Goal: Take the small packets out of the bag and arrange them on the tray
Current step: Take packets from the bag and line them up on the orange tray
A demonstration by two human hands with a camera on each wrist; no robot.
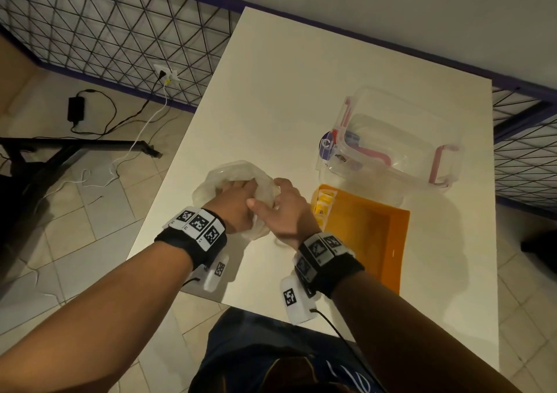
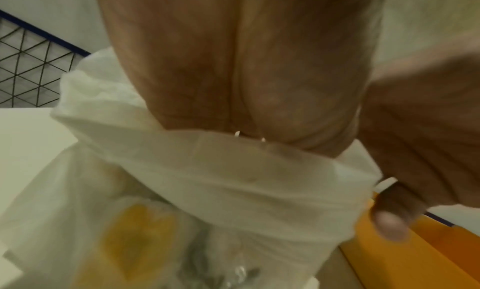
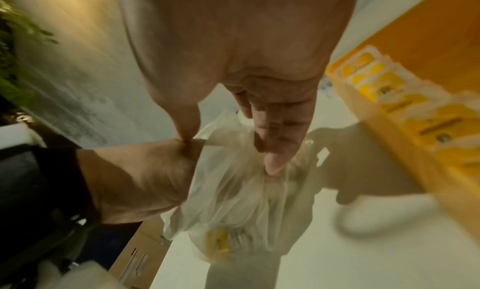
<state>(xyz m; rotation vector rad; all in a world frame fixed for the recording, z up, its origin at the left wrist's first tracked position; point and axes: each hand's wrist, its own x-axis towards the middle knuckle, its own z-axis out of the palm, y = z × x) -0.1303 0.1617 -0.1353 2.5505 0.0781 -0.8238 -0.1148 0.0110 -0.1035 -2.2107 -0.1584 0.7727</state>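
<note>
A thin translucent white bag [image 1: 217, 178] lies on the white table near its left edge. My left hand [image 1: 238, 195] reaches into the bag's mouth; the plastic hides its fingers in every view, including the left wrist view [image 2: 233, 88]. My right hand [image 1: 277, 208] pinches the bag's rim and holds it up, seen from the right wrist as fingers [image 3: 272, 145] curled on the plastic. A yellow packet [image 2: 135, 232] shows through the bag wall. The orange tray [image 1: 391, 242] sits just right of the bag, with several yellow packets [image 1: 324, 205] along its left side.
A clear plastic box [image 1: 391, 142] with pink latches stands behind the tray, with its lid under it. The table's left edge runs close beside the bag. Cables and a black stand lie on the tiled floor at the left.
</note>
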